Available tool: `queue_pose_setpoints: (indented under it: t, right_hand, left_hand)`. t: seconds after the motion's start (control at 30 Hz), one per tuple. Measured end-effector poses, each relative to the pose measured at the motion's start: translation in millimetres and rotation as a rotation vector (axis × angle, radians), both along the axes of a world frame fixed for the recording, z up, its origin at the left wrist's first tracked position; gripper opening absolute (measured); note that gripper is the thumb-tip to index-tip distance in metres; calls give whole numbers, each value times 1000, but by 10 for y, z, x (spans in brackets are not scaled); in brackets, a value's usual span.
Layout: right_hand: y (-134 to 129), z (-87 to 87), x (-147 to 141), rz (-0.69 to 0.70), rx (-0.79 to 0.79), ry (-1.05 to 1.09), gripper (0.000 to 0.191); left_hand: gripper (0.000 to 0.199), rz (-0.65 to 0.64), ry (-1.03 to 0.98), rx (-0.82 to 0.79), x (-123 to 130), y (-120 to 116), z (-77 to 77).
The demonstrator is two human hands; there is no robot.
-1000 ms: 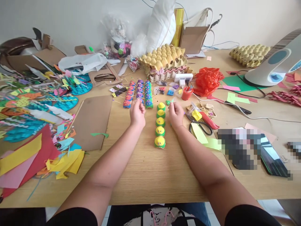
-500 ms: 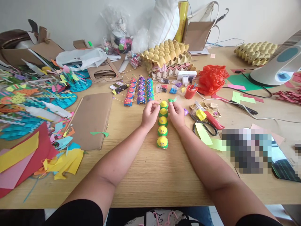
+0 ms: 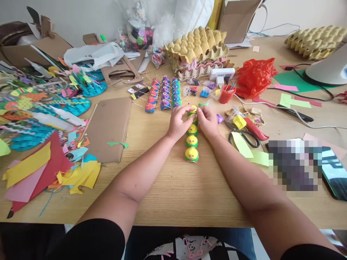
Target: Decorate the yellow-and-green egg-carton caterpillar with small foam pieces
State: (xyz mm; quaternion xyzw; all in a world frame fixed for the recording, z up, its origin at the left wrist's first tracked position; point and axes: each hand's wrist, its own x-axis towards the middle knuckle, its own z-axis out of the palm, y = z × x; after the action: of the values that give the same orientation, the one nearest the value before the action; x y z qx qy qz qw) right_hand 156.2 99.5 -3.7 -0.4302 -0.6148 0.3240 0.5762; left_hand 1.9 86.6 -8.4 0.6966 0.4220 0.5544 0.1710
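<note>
A caterpillar strip of egg-carton bumps (image 3: 192,141), green below with yellow tops, lies lengthwise on the table in front of me. Small faces show on its nearer bumps. My left hand (image 3: 179,123) is closed at the strip's far end, its thumb and forefinger over the farthest bumps and partly hiding them. From the other side, my right hand (image 3: 208,122) has its fingers curled against the same end, the thumb touching the far bump. Just behind the hands lies a bit of green clay (image 3: 204,104). Any small piece between the fingers is hidden.
Red, purple and blue caterpillar strips (image 3: 164,94) with sticks stand beyond the hands. Cardboard (image 3: 110,130) and paper scraps (image 3: 84,177) lie left. To the right are scissors (image 3: 248,139), a red-handled tool (image 3: 256,129), a red cup (image 3: 227,94) and a phone (image 3: 336,173). Egg trays (image 3: 195,47) are stacked behind.
My left hand has moved over the far bumps, its thumb now across the strip. My right hand has closed in on the same end. The camera view has tilted down and shifted slightly.
</note>
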Motion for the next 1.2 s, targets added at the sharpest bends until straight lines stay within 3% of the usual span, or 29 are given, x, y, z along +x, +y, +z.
queue_pose_setpoints:
  t: [0.13, 0.27, 0.6, 1.2]
  right_hand:
    - [11, -35, 5, 46, -11, -25, 49]
    - [20, -54, 7, 34, -4, -30, 53]
    - [8, -3, 14, 44, -15, -41, 65]
    - [21, -39, 40, 62, 7, -46, 56]
  left_hand:
    - [17, 66, 70, 99, -21, 36, -25]
    - [21, 122, 75, 83, -34, 58, -46]
    - [20, 113, 70, 117, -23, 57, -34]
    - [13, 115, 107, 103, -34, 74, -42]
